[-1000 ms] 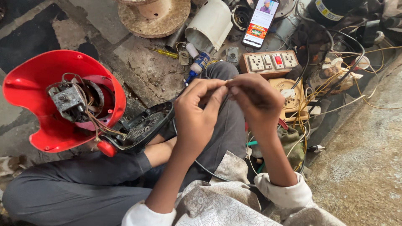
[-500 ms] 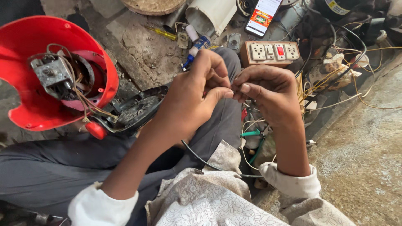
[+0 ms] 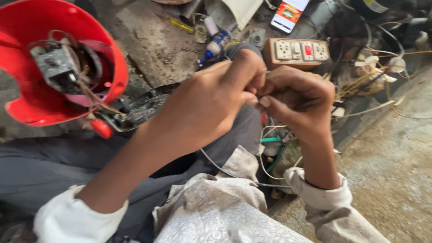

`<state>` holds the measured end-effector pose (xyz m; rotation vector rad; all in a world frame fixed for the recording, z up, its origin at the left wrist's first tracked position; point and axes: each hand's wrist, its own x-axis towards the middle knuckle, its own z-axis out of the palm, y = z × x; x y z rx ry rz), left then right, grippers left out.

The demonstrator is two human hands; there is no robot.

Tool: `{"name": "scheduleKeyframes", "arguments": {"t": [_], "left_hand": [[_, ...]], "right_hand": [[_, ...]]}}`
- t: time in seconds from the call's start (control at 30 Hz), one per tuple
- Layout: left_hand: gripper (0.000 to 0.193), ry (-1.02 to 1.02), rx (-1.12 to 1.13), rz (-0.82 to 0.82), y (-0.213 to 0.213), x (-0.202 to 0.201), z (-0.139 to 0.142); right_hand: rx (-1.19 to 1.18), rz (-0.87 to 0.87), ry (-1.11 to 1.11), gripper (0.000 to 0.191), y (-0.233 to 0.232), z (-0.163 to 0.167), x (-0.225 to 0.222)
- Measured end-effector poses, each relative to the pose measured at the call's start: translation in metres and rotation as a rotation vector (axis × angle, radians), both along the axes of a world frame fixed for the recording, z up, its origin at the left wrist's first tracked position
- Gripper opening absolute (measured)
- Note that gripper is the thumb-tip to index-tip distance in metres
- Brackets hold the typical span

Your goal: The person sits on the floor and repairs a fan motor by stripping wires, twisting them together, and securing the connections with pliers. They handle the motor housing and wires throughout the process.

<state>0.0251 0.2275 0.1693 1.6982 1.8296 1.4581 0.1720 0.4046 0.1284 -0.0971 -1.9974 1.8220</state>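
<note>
While both hands meet near frame centre, the scene reads left to right as follows. At about 10 o'clock sits a red round housing [image 3: 27,96], open side up, with a grey metal block and loose brown wires [image 3: 92,96] inside it. At its lower edge, toward 8 o'clock, a small red knob [image 3: 102,128] lies just beside a dark, dirty part [image 3: 139,110]. Grey trouser legs [image 3: 45,166] run across the lower left.

Left hand [image 3: 211,101] — fingers curled tight, thumb and fingertips pinched together at the point where it touches the other hand. Right hand [image 3: 297,99] — likewise closed into a narrow pinch, thumbnail visible, knuckles up. Whatever is pinched between them is too small and too hidden to identify; a thin grey wire [image 3: 225,168] runs below the hands, across the lap toward 6 o'clock, but I cannot tell whether it reaches the pinch.

At 12 o'clock, on the cracked concrete floor [image 3: 153,45]: a yellow-handled screwdriver [image 3: 177,24] and a small blue-and-white tube [image 3: 217,42]. Just right of these, a beige socket board [image 3: 299,51] with a red switch, and above it a phone [image 3: 292,11] with its screen lit. Toward 2 o'clock, a tangle of yellowish wires [image 3: 369,76]. Green-handled pliers [image 3: 274,146] lie under the right wrist.
</note>
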Motion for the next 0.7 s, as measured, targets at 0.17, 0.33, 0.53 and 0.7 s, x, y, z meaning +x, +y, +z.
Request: {"name": "scheduleKeyframes", "arguments": {"t": [0.17, 0.33, 0.53, 0.7], "left_hand": [[0.036, -0.013, -0.027, -0.030, 0.000, 0.001, 0.003], [0.035, -0.138, -0.038, -0.100, 0.003, -0.001, 0.006], [0.035, -0.358, -0.060, -0.046, 0.002, 0.002, 0.014], [0.034, -0.268, -0.068, 0.059, -0.004, 0.006, 0.024]], "right_hand": [[0.316, -0.051, 0.022, 0.015, -0.002, 0.012, 0.002], [0.332, -0.063, 0.094, 0.014, -0.002, 0.015, 0.001], [0.326, -0.188, 0.148, 0.015, -0.014, 0.013, 0.001], [-0.145, -0.058, 0.051, 0.025, -0.010, 0.014, 0.009]]}}
